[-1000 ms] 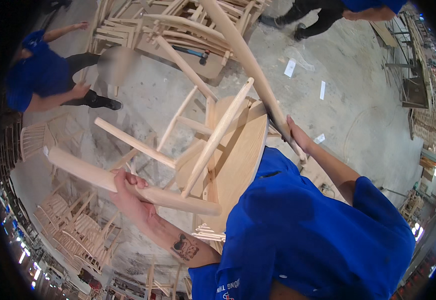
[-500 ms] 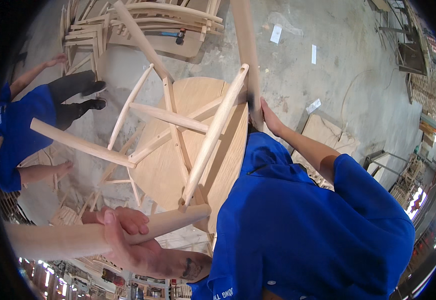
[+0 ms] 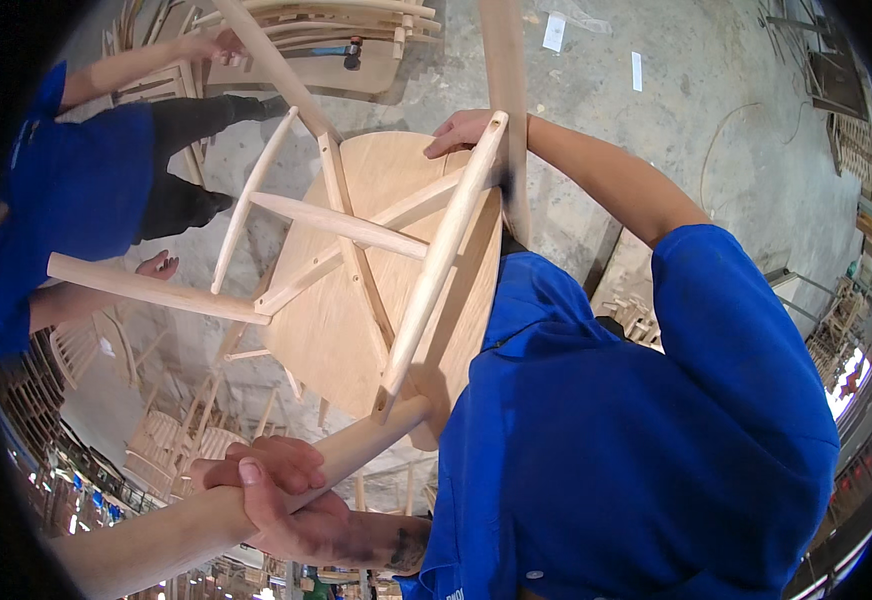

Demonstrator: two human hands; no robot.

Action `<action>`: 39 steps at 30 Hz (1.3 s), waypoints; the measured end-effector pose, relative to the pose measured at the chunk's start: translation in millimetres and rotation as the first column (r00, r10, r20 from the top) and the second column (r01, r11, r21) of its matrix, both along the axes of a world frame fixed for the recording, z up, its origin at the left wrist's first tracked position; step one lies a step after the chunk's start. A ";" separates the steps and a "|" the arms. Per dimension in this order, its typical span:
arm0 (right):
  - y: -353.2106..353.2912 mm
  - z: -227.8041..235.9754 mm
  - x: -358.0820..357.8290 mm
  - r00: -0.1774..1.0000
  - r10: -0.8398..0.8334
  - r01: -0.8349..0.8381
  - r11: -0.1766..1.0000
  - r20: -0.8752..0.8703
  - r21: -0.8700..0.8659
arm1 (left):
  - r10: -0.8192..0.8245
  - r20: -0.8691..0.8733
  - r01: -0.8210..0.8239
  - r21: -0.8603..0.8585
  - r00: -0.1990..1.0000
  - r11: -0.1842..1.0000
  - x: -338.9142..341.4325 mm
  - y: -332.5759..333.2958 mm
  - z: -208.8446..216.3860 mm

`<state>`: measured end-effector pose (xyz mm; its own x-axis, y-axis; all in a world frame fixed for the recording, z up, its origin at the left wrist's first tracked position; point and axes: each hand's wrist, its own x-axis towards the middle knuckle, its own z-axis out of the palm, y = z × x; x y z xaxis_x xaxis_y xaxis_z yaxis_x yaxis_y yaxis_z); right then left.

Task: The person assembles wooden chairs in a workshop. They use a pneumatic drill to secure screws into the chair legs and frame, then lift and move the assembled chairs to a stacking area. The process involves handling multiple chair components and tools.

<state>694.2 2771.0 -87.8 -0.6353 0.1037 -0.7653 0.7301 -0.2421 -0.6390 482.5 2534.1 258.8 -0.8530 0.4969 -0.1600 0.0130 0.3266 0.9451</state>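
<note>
your right hand (image 3: 462,134) is leaving the outer side of the right chair leg (image 3: 503,70) and reaching past it, its fingers now lying on the seat (image 3: 386,170). the leg in your left hand (image 3: 281,492) is dipping at its outer end. a co-worker (image 3: 96,195) is stretching an arm (image 3: 136,72) toward the stacked wooden parts (image 3: 356,9).

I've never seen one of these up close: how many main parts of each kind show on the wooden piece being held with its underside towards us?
Seat: 1
Legs: 4
Crossed rails under the seat: 2
Slender bars running between the legs or linking one another: 3
Total: 10
</note>
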 end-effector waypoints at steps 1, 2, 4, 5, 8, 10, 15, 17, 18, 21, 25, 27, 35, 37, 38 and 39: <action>-2.1 5.3 6.3 0.998 -0.047 0.047 0.999 -0.038 0.010 | -0.005 -0.001 0.005 -0.009 1.000 1.000 -1.1 -5.0 -2.5; -7.3 7.3 10.8 0.996 -0.091 0.091 0.995 -0.011 0.040 | -0.008 -0.009 0.008 -0.022 1.000 1.000 -3.0 -12.2 -3.6; -14.3 7.0 11.4 0.986 -0.162 0.157 0.981 0.038 0.110 | 0.001 -0.006 -0.001 -0.006 1.000 1.000 -7.5 -19.2 -4.7; -17.3 7.6 13.9 0.982 -0.189 0.188 0.979 0.006 0.073 | 0.001 0.005 -0.001 0.021 1.000 1.000 -8.6 -18.5 -2.9; -31.1 18.4 16.8 0.977 -0.208 0.211 0.964 -0.038 0.158 | 0.052 0.067 -0.057 0.070 0.996 0.996 -0.4 -58.4 2.1; -7.4 26.3 9.3 0.954 -0.143 0.215 0.940 -0.263 0.267 | -0.047 0.035 0.041 0.172 0.998 0.984 -12.3 -57.4 12.8; 17.6 73.4 -4.7 0.956 -0.231 0.270 0.932 -0.182 0.241 | 0.315 0.122 -0.336 0.243 0.941 0.910 39.9 -120.5 0.9; 19.0 81.5 -17.1 0.869 -0.293 0.349 0.934 -0.399 0.075 | 0.283 0.170 -0.324 0.312 0.944 0.893 29.9 -138.1 -1.5; 12.0 76.5 -17.9 0.812 -0.328 0.376 0.926 -0.483 0.004 | 0.252 0.213 -0.315 0.353 0.944 0.881 19.2 -155.4 -18.4; 11.2 79.0 -26.4 0.848 -0.146 0.300 0.925 -0.510 0.233 | 0.416 0.297 -0.507 0.388 0.859 0.770 12.3 -193.9 -46.9; -28.1 105.0 -60.9 0.931 0.068 0.218 0.685 -0.358 0.695 | 0.606 0.357 -0.703 0.340 0.711 0.624 2.3 -225.9 -105.9; -43.1 115.9 -74.8 0.966 0.116 0.134 0.545 -0.233 0.828 | 0.662 0.442 -0.795 0.290 0.605 0.533 -4.9 -238.5 -128.3; -94.7 131.6 -84.0 0.983 0.010 0.120 0.731 -0.186 0.672 | 0.643 0.551 -0.826 0.171 0.533 0.538 -41.3 -295.8 -186.9; -112.9 131.8 -89.8 0.974 -0.036 0.179 0.735 -0.225 0.654 | 0.655 0.547 -0.829 0.141 0.521 0.541 -48.0 -304.8 -193.3; -113.1 126.9 -95.5 0.976 -0.001 0.147 0.734 -0.216 0.663 | 0.656 0.558 -0.835 0.132 0.508 0.534 -49.4 -309.1 -194.8; -109.5 125.3 -101.7 0.977 0.040 0.113 0.733 -0.207 0.671 | 0.660 0.568 -0.843 0.124 0.492 0.523 -48.6 -310.2 -194.6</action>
<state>592.5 2661.5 37.4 -0.7461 0.5706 -0.3432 0.5722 0.2858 -0.7687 434.0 2223.9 64.2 -0.8046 -0.2166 -0.5528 -0.4722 -0.3311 0.8170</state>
